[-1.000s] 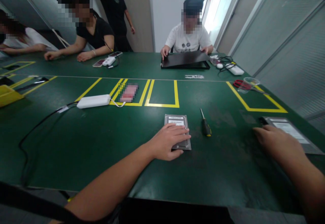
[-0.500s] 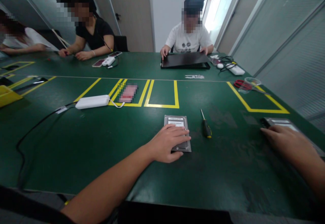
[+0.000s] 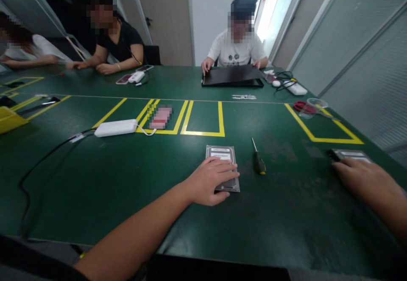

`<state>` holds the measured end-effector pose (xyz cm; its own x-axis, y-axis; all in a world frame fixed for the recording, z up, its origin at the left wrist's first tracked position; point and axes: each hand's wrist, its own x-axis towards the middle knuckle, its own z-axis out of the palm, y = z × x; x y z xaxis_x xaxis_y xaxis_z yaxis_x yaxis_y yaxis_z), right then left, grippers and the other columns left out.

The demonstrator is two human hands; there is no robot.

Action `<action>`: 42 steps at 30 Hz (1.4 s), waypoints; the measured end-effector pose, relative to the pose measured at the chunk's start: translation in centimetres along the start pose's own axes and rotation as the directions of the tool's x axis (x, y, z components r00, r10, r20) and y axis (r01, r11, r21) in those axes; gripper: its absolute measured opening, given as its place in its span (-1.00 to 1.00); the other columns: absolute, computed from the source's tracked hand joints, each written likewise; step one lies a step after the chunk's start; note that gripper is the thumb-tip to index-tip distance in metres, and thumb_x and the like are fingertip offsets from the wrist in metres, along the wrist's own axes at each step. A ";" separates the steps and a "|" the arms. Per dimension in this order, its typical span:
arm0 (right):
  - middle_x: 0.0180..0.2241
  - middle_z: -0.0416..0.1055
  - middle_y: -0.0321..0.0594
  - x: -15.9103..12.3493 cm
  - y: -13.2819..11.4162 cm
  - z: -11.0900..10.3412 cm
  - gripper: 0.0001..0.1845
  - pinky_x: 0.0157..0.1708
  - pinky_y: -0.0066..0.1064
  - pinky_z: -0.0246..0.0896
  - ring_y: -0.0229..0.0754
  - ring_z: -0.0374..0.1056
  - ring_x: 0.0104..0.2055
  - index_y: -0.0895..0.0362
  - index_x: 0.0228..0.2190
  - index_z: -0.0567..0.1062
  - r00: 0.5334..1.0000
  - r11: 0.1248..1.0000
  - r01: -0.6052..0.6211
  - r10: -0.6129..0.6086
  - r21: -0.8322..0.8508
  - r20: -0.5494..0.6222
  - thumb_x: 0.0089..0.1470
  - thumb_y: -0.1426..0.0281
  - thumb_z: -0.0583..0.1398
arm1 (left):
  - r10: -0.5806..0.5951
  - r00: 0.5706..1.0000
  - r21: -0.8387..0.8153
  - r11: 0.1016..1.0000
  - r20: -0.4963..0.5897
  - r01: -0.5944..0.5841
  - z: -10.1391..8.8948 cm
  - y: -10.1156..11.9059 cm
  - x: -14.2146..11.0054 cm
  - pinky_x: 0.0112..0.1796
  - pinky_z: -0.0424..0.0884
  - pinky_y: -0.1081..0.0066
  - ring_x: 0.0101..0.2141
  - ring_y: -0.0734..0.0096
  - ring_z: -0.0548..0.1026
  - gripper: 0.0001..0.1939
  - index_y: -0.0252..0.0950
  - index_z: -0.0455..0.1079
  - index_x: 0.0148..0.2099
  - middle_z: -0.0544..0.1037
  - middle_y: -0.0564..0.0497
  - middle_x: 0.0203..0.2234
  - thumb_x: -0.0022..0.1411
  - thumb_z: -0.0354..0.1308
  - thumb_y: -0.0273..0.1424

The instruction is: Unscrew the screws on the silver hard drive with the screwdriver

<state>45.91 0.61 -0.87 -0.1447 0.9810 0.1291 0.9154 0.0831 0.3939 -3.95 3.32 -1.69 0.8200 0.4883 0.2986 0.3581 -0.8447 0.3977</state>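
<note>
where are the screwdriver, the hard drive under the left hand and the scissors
screwdriver (image 3: 259, 163): head view, on the black and yellow handle
hard drive (image 3: 221, 152): head view, on its white label
scissors (image 3: 302, 106): head view, on the red handles

Bright window glare, stretched blurry edges.

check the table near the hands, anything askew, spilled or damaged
Nothing spilled or broken shows. The hard drive lies flat under the left hand; the screwdriver lies loose beside it, apart. The right hand rests on a second drive. The green mat looks scuffed and smudged between them.
</note>
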 end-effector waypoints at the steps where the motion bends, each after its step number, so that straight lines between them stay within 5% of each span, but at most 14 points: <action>1: -0.15 0.54 0.10 0.1 0.0 -0.1 -0.65 -0.11 -0.21 0.31 0.05 0.47 -0.15 0.19 -0.24 0.64 0.999 0.999 0.030 -0.030 -0.031 0.019 0.18 0.51 0.05 | 0.000 1.000 0.000 1.000 -0.001 0.000 0.0 0.0 0.0 0.26 0.05 0.01 0.27 0.07 0.27 -0.37 -0.17 0.29 0.29 0.33 -0.06 0.28 0.17 0.20 -0.25; 4: -0.21 0.51 0.11 0.9 -0.5 -1.0 -0.67 -0.23 -0.19 0.27 0.06 0.44 -0.24 0.22 -0.30 0.60 0.998 0.996 0.041 -0.038 -0.079 0.044 0.23 0.42 0.03 | 0.004 1.000 -0.003 1.000 -0.005 -0.004 0.0 0.0 0.0 0.26 0.05 0.02 0.27 0.08 0.26 -0.37 -0.17 0.29 0.28 0.34 -0.05 0.28 0.16 0.21 -0.25; 8: -0.24 0.51 0.05 3.1 -3.1 -4.3 -0.68 -0.25 -0.22 0.24 0.03 0.42 -0.24 0.21 -0.21 0.56 1.000 0.998 -0.028 0.028 0.062 0.006 0.25 0.33 0.05 | 0.013 1.000 -0.007 1.000 -0.018 -0.013 -0.1 0.1 0.0 0.26 0.07 0.01 0.27 0.08 0.27 -0.38 -0.18 0.30 0.28 0.35 -0.07 0.27 0.17 0.21 -0.26; 11: -0.20 0.53 0.04 4.8 -7.1 -8.4 -0.73 -0.23 -0.22 0.23 0.01 0.42 -0.21 0.19 -0.24 0.54 0.998 0.965 -0.044 0.055 0.259 -0.035 0.23 0.33 0.07 | 0.019 1.000 -0.016 1.000 -0.025 -0.020 -0.2 0.0 -0.1 0.25 0.08 -0.02 0.27 0.04 0.27 -0.38 -0.17 0.29 0.28 0.34 -0.09 0.28 0.20 0.21 -0.20; 16: -0.34 0.49 -0.15 6.1 -15.2 -14.4 -0.79 -0.30 -0.31 0.19 -0.12 0.38 -0.31 0.10 -0.33 0.51 0.992 0.741 0.117 -0.054 0.661 -0.116 0.19 0.30 0.10 | 0.067 0.983 -0.043 0.996 -0.171 -0.075 -0.2 0.0 0.0 0.18 0.22 0.04 0.18 0.08 0.39 -0.51 -0.24 0.37 0.19 0.46 -0.14 0.16 0.25 0.18 -0.22; 18: -0.40 0.46 -0.21 6.2 -18.2 -15.8 -0.81 -0.33 -0.34 0.16 -0.16 0.34 -0.36 0.09 -0.36 0.50 0.981 0.653 0.192 -0.126 0.733 -0.145 0.19 0.32 0.10 | 0.035 0.939 -0.008 0.999 -0.343 -0.040 -0.2 0.0 0.0 0.07 0.32 0.11 0.03 0.14 0.48 -0.65 -0.28 0.43 0.08 0.57 -0.13 -0.01 0.29 0.15 -0.27; 21: -0.44 0.42 -0.26 6.2 -21.7 -17.0 -0.86 -0.37 -0.38 0.12 -0.22 0.30 -0.40 0.08 -0.39 0.47 0.962 0.537 0.269 -0.182 0.799 -0.201 0.18 0.38 0.12 | -0.038 0.810 0.108 0.986 -0.585 0.124 -0.5 0.2 -0.1 -0.15 0.34 0.19 -0.25 0.24 0.49 -0.82 -0.28 0.49 -0.13 0.59 -0.06 -0.30 0.31 0.16 -0.30; 24: -0.46 0.40 -0.27 6.3 -24.1 -17.6 -0.87 -0.37 -0.39 0.10 -0.24 0.27 -0.40 0.10 -0.41 0.45 0.955 0.446 0.293 -0.178 0.846 -0.237 0.16 0.42 0.13 | -0.047 0.708 0.201 0.944 -0.705 0.263 -1.0 0.6 -0.4 -0.26 0.26 0.20 -0.39 0.28 0.40 -0.82 -0.26 0.51 -0.21 0.50 -0.02 -0.44 0.27 0.22 -0.25; 26: -0.45 0.40 -0.28 6.4 -25.2 -17.7 -0.87 -0.37 -0.39 0.09 -0.25 0.26 -0.40 0.10 -0.41 0.46 0.957 0.389 0.287 -0.161 0.876 -0.242 0.15 0.44 0.13 | -0.025 0.693 0.232 0.933 -0.721 0.275 -1.1 0.7 -0.6 -0.29 0.23 0.21 -0.41 0.27 0.36 -0.81 -0.25 0.52 -0.21 0.47 -0.02 -0.46 0.25 0.23 -0.23; 30: -0.51 0.35 -0.31 6.6 -26.8 -16.9 -0.87 -0.42 -0.39 0.06 -0.25 0.22 -0.44 0.09 -0.44 0.46 0.979 0.241 0.186 -0.132 0.952 -0.158 0.14 0.41 0.15 | 0.036 0.728 0.259 0.946 -0.684 0.196 -0.9 0.5 -0.7 -0.29 0.26 0.24 -0.36 0.27 0.39 -0.85 -0.26 0.49 -0.14 0.50 -0.04 -0.41 0.30 0.22 -0.31; 36: -0.49 0.39 -0.31 7.0 -27.4 -14.4 -0.77 -0.39 -0.38 0.14 -0.23 0.28 -0.41 0.11 -0.43 0.46 0.968 -0.191 -0.096 -0.245 0.977 0.047 0.08 0.21 0.26 | 0.075 0.795 0.209 0.976 -0.601 0.066 -0.3 -0.4 -0.5 -0.24 0.40 0.32 -0.28 0.33 0.48 -0.87 -0.28 0.47 -0.06 0.58 -0.05 -0.28 0.36 0.18 -0.43; 42: -0.47 0.42 -0.32 6.6 -27.0 -13.0 -0.71 -0.40 -0.42 0.10 -0.30 0.26 -0.43 0.16 -0.41 0.51 0.946 -0.359 -0.236 -0.297 0.903 0.129 0.01 0.18 0.36 | 0.091 0.835 0.186 0.982 -0.543 0.014 -0.5 -0.6 -0.4 -0.26 0.42 0.34 -0.33 0.39 0.55 -0.90 -0.27 0.51 -0.14 0.64 -0.01 -0.31 0.39 0.17 -0.40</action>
<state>15.30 2.57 1.20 -0.3600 0.9262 -0.1122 0.0442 -0.1032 -0.9937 -4.69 3.77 -1.63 0.4747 0.4500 0.7564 0.4464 -0.8638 0.2337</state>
